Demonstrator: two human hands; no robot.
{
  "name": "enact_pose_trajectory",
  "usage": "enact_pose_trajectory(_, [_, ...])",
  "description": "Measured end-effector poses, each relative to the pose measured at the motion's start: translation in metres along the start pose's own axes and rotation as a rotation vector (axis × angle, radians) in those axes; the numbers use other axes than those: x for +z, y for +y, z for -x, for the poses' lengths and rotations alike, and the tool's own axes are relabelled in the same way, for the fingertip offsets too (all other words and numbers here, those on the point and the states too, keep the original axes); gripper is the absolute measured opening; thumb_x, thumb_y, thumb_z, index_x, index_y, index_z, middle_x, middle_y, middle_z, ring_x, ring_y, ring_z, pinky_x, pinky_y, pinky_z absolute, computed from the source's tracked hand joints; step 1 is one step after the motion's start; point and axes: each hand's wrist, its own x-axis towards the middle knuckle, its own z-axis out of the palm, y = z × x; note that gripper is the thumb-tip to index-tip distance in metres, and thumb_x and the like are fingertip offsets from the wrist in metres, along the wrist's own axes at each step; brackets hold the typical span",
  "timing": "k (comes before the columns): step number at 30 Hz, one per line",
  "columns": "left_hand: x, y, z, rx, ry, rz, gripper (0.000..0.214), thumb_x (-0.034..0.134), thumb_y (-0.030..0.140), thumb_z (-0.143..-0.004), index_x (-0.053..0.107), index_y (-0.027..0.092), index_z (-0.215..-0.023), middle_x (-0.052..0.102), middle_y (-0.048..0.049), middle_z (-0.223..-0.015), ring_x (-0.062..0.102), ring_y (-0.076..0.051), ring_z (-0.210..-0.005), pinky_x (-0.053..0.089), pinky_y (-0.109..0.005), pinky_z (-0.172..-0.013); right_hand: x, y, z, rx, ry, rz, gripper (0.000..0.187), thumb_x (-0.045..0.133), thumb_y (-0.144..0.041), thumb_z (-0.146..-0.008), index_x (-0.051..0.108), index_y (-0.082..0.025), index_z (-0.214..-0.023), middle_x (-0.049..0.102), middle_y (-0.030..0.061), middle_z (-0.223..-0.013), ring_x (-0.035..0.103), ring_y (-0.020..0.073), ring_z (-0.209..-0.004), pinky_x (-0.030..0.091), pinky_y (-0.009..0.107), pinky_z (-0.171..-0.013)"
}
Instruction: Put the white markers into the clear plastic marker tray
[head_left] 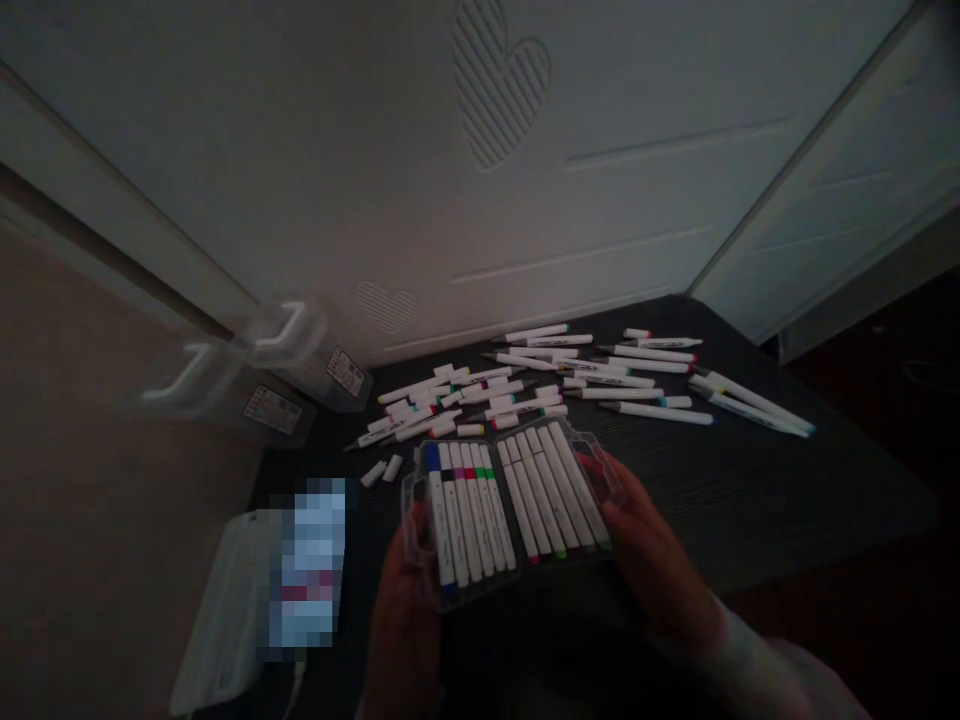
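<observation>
At the tabletop's (810,500) far left corner I have two clear lidded boxes (276,410), and along the left edge a pale case (217,610) beside a blurred-out bright panel (309,560). To the right of these, two loose caps (392,468) lie apart from the rest. Next comes my left hand (409,590), closed on the left end of the open case (480,590), which I hold up toward the near edge, well apart from the far one. As I judge it, both halves look largely filled: the left carries a row of markers (469,520) with coloured bands, the right a row of mostly white barrels (551,490). My right hand (649,555) is clamped on the case's other end, forearm slanting in from the lower right, so the two hands face each other and tip the contents toward me. Outside the case, many loose markers (649,355), some uncapped, remain strewn behind it toward the far right corner.
</observation>
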Motion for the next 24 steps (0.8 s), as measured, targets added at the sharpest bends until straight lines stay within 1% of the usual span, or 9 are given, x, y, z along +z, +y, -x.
enact_pose_trajectory(4, [0.013,0.001,0.006,0.031,-0.049,0.143,0.051,0.018,0.053,-0.086,0.031,0.032,-0.131,0.044,-0.0007,-0.132,0.049,-0.025,-0.114,0.052,-0.042,-0.083,0.008,0.01,0.014,-0.167,-0.104,0.208,0.063,0.048,-0.044,-0.079,0.02,-0.032,-0.134,0.023,0.0022,-0.144,0.02,0.0239,-0.132,0.02,0.046,-0.106])
enact_pose_trajectory(8, [0.018,0.003,0.007,0.139,-0.095,0.141,0.047,0.026,0.052,-0.086,0.024,0.041,-0.131,0.038,0.0039,-0.136,0.047,-0.023,-0.115,0.052,-0.038,-0.084,0.019,0.013,0.022,-0.288,-0.247,0.358,0.075,0.053,-0.044,-0.076,0.01,-0.034,-0.137,0.02,0.0031,-0.145,0.022,0.0243,-0.131,0.024,0.044,-0.105])
enact_pose_trajectory(12, [0.021,-0.002,0.014,0.155,-0.207,0.022,0.063,0.026,0.058,-0.083,0.01,0.031,-0.137,0.029,-0.0059,-0.141,0.037,-0.027,-0.123,0.047,-0.043,-0.09,0.035,0.011,0.024,-0.412,-0.391,0.614,0.086,0.059,-0.034,-0.073,0.003,-0.031,-0.138,0.016,0.0045,-0.146,0.019,0.0263,-0.132,0.025,0.045,-0.105])
enact_pose_trajectory(14, [0.025,-0.009,0.02,0.161,-0.214,-0.003,0.077,0.04,0.058,-0.078,0.007,0.024,-0.139,0.026,-0.0122,-0.142,0.032,-0.032,-0.125,0.042,-0.047,-0.094,0.043,0.012,0.024,-0.494,-0.407,0.734,0.088,0.059,-0.031,-0.072,0.001,-0.028,-0.139,0.014,0.0062,-0.146,0.016,0.0272,-0.132,0.025,0.047,-0.104])
enact_pose_trajectory(17, [0.033,-0.015,0.026,0.045,-0.146,-0.088,0.083,0.06,0.043,-0.071,0.015,0.021,-0.138,0.031,-0.0166,-0.138,0.034,-0.036,-0.123,0.037,-0.055,-0.095,0.051,0.013,0.024,-0.625,-0.398,0.856,0.086,0.053,-0.026,-0.074,-0.001,-0.024,-0.14,0.015,0.0094,-0.146,0.015,0.0275,-0.133,0.025,0.049,-0.103])
enact_pose_trajectory(19, [0.036,-0.012,0.023,-0.087,-0.059,-0.11,0.073,0.06,0.036,-0.072,0.025,0.02,-0.134,0.039,-0.0157,-0.134,0.037,-0.034,-0.121,0.036,-0.054,-0.096,0.051,0.01,0.023,-0.689,-0.403,0.898,0.081,0.049,-0.019,-0.074,0.001,-0.021,-0.14,0.017,0.012,-0.145,0.016,0.0273,-0.132,0.026,0.05,-0.102])
enact_pose_trajectory(21, [0.032,-0.001,0.013,-0.204,0.039,-0.094,0.062,0.057,0.034,-0.075,0.034,0.019,-0.13,0.043,-0.0133,-0.132,0.038,-0.031,-0.122,0.033,-0.048,-0.1,0.047,0.003,0.019,-0.706,-0.445,0.907,0.075,0.046,-0.014,-0.073,0.009,-0.018,-0.139,0.021,0.0136,-0.143,0.019,0.0267,-0.132,0.028,0.049,-0.102])
enact_pose_trajectory(23, [0.022,0.013,-0.004,-0.2,0.071,-0.031,0.058,0.058,0.035,-0.074,0.04,0.018,-0.127,0.045,-0.0111,-0.13,0.037,-0.029,-0.122,0.032,-0.042,-0.103,0.039,-0.008,0.01,-0.691,-0.484,0.885,0.065,0.046,-0.012,-0.075,0.023,-0.019,-0.135,0.031,0.0127,-0.139,0.025,0.0242,-0.129,0.03,0.045,-0.102])
enact_pose_trajectory(24, [0.015,0.019,-0.014,-0.184,0.042,0.026,0.056,0.06,0.036,-0.072,0.044,0.017,-0.123,0.049,-0.0107,-0.127,0.041,-0.029,-0.12,0.034,-0.04,-0.101,0.035,-0.013,0.004,-0.679,-0.47,0.863,0.058,0.046,-0.012,-0.076,0.03,-0.021,-0.131,0.037,0.0113,-0.135,0.03,0.0225,-0.127,0.031,0.043,-0.101])
